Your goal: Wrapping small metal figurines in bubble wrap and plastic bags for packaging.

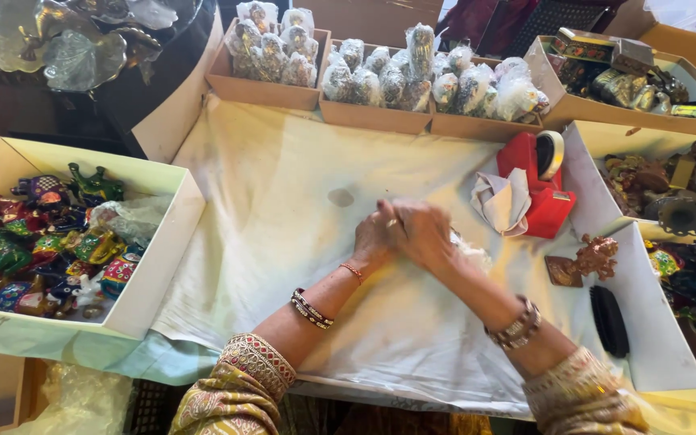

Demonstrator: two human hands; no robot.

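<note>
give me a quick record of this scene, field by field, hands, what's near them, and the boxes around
surface: white cloth over the table
left hand: pressed against the right hand, mid-cloth
right hand: over a clear plastic wrap, contents hidden
nearby: red tape dispenser, grey rag, small brown figurine
left box: painted animal figurines
back boxes: plastic-wrapped figurines
right boxes: metal figurines
grip: cannot tell whether either hand is closed on something
</note>
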